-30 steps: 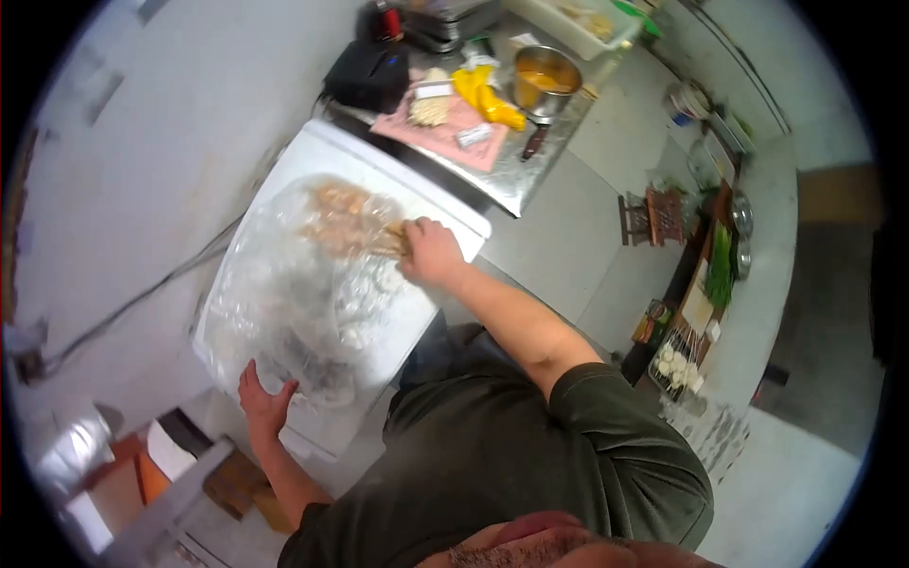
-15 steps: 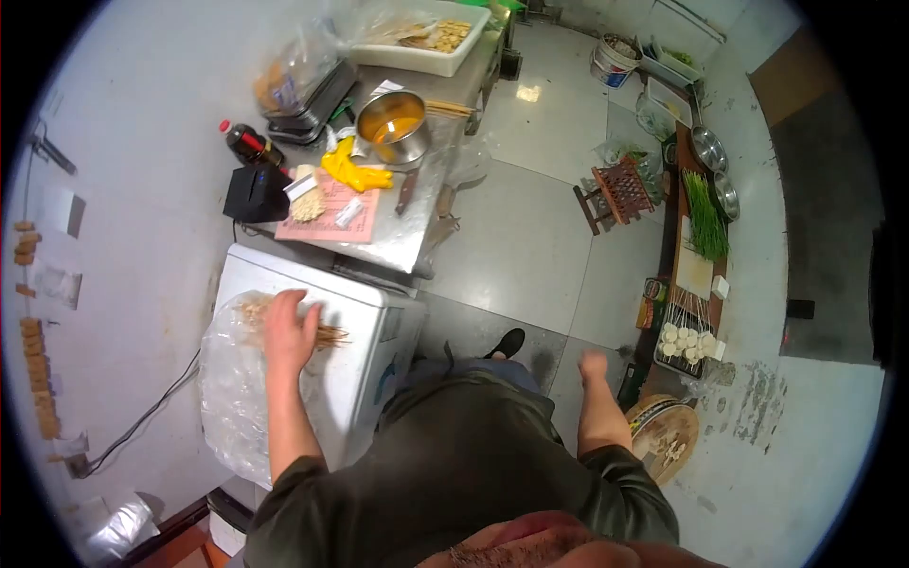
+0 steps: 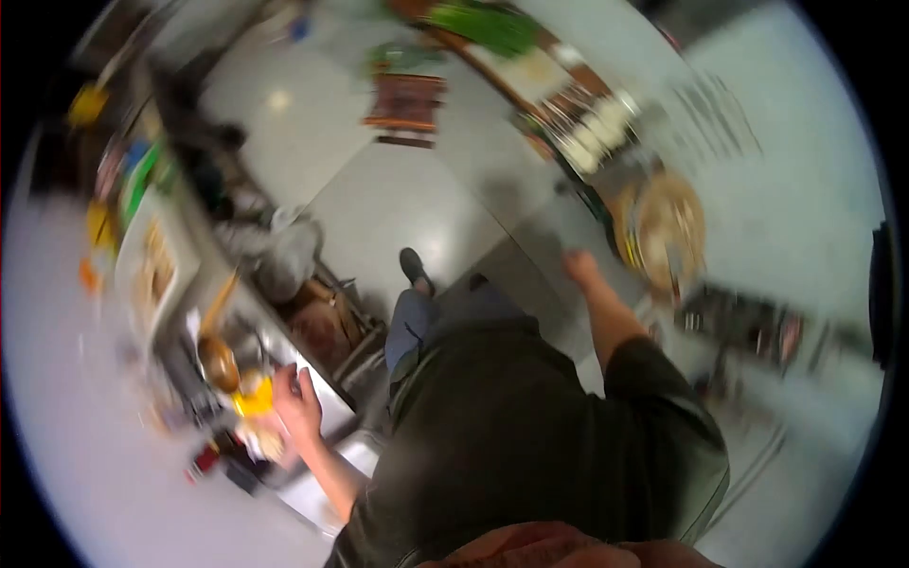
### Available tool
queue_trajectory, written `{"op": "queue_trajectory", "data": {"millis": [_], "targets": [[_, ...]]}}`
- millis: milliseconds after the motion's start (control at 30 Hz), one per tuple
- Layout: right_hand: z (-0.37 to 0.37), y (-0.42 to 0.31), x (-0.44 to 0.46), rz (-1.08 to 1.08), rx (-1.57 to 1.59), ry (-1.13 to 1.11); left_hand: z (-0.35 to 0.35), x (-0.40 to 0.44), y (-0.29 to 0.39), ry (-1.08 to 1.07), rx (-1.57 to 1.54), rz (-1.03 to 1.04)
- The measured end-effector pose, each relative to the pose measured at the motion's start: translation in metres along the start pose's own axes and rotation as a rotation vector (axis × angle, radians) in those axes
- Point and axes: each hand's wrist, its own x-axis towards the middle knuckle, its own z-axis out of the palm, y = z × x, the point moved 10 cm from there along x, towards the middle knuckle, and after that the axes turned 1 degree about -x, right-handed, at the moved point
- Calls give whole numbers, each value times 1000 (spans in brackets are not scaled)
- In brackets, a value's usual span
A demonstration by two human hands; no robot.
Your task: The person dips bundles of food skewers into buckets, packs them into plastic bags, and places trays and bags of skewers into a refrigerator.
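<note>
My left hand [image 3: 297, 402] is over the near edge of the metal table [image 3: 325, 390], fingers apart, with nothing visible in it. Just beyond it lie a yellow glove [image 3: 252, 396] and a metal pot [image 3: 219, 364] with something orange-brown inside. A pale heap [image 3: 260, 441] sits close to the wrist, too blurred to name. My right hand [image 3: 581, 268] hangs low over the floor, apart from everything. Its fingers are too smeared to read. Nearest to it is a round wooden chopping block [image 3: 677, 227].
Along the right wall, skewers with white round pieces [image 3: 597, 137] and green stalks [image 3: 488, 26] rest on a board. A small brown stool [image 3: 405, 102] stands ahead on the tiled floor [image 3: 402, 204]. A white tray [image 3: 186, 275] is on the left table.
My view has swung round and blurred. My left hand has left the thin sticks and plastic bag on the white appliance and is now by the metal table. My right hand still hangs low.
</note>
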Motion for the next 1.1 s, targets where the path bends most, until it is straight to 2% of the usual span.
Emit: {"op": "queue_trajectory", "data": {"millis": [33, 100, 133, 200, 233, 333, 400, 433, 467, 533, 600, 700, 800, 867, 933, 1000, 1033, 1100], "targets": [[-1, -13, 0, 131, 240, 77, 16, 22, 13, -51, -13, 91], [-43, -95, -32, 103, 425, -15, 43, 68, 44, -162, 24, 262], [-53, -112, -41, 126, 504, 9, 53, 91, 77, -213, 40, 404], [-54, -104, -57, 137, 554, 197, 81, 142, 97, -384, -4, 450], [-58, -101, -70, 135, 567, 286, 81, 160, 130, -418, -43, 444], [-35, -54, -128, 374, 578, 197, 97, 208, 187, -410, 8, 759], [-5, -7, -184, 541, 639, 314, 107, 234, 222, -420, -24, 705], [20, 19, -210, 630, 578, 288, 122, 251, 222, -449, -88, 617], [49, 47, -237, 713, 512, 258, 122, 248, 249, -429, -84, 727], [113, 94, -295, 827, 380, 230, 140, 245, 275, -457, -55, 755], [168, 119, -353, 1148, 512, -55, 164, 235, 286, -488, -120, 780], [157, 110, -387, 1427, 852, -74, 201, 202, 296, -625, -163, 788], [148, 203, -341, 1138, 450, 152, 233, 172, 305, -691, -96, 805], [80, 225, -310, 1130, 488, 207, 253, 160, 311, -704, -45, 808], [61, 308, -260, 1021, 360, 200, 273, 151, 316, -712, -12, 699], [-12, 356, -218, 1028, 381, 319, 301, 143, 312, -729, 22, 595], [-41, 386, -194, 1014, 381, 382, 316, 140, 306, -698, 82, 620], [-71, 457, -138, 960, 394, 486, 342, 115, 302, -733, 224, 485]]}}
